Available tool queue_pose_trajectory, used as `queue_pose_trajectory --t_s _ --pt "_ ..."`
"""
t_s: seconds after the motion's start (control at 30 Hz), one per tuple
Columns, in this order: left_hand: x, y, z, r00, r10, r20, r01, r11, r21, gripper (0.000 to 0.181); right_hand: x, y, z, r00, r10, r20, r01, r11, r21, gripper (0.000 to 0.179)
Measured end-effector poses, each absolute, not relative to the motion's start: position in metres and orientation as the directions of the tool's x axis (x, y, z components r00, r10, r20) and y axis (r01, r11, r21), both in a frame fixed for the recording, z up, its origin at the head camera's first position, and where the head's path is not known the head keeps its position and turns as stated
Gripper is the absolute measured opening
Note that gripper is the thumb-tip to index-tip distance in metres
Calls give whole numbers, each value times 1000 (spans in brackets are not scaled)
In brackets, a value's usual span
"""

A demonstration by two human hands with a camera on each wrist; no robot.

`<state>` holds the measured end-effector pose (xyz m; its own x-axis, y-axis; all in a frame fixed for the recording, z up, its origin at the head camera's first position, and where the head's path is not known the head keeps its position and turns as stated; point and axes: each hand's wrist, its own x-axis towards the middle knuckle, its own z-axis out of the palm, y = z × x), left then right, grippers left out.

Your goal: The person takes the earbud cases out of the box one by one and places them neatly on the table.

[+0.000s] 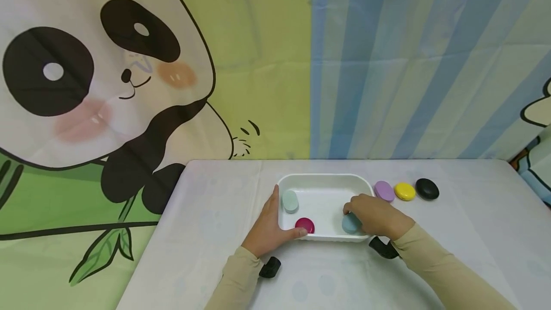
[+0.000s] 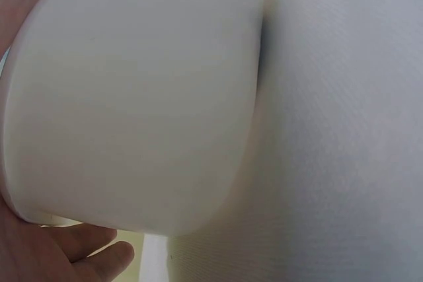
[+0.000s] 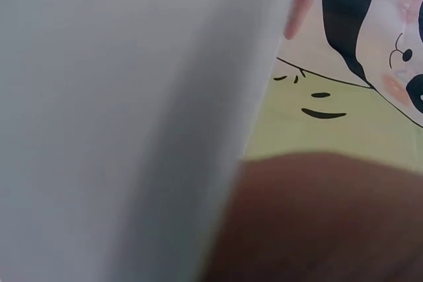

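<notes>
In the head view a white rectangular tray (image 1: 323, 202) lies on the table. My left hand (image 1: 268, 227) holds its left front corner, thumb over the front rim and fingers along the left side. The left wrist view has the tray's smooth outer wall (image 2: 132, 104) with fingers (image 2: 99, 252) curling at its edge. Inside the tray's right end, my right hand (image 1: 380, 215) pinches a light blue round disc (image 1: 351, 224), partly covered by the fingers. A pale mint disc (image 1: 290, 201) and a glossy magenta disc (image 1: 304, 225) lie at the tray's left end.
Right of the tray, a purple disc (image 1: 384, 191), a yellow disc (image 1: 405, 191) and a black disc (image 1: 427, 189) form a row on the white tablecloth (image 1: 224, 204). Behind the table's back edge hangs a printed panda curtain (image 1: 267, 61). Black straps (image 1: 270, 268) show at both wrists.
</notes>
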<state>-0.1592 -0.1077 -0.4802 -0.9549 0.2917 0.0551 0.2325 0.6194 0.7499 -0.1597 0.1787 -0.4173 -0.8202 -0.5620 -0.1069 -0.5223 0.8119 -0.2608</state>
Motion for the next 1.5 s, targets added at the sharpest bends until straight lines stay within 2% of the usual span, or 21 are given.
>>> queue_pose_trajectory --t_s 0.43,0.63,1.03,1.27,1.5 --pt "-158 -107 -479 -953 298 50 236 629 741 128 -160 184 -426 -820 -568 -76 -535 806 -252 41" --pt "-158 -107 -477 -956 289 51 231 632 740 129 -155 183 -427 -853 -521 -31 -496 828 -262 46" --pt "-158 -107 -481 -955 291 59 237 625 744 127 -143 180 -420 -890 -428 159 -455 856 -246 47" --pt "-157 -108 -480 -952 300 60 244 627 740 128 -131 180 -418 -935 -298 193 -349 875 -336 49" --pt "-158 -108 -479 -954 293 59 239 631 738 128 -122 182 -417 -952 -211 222 -288 862 -417 48"
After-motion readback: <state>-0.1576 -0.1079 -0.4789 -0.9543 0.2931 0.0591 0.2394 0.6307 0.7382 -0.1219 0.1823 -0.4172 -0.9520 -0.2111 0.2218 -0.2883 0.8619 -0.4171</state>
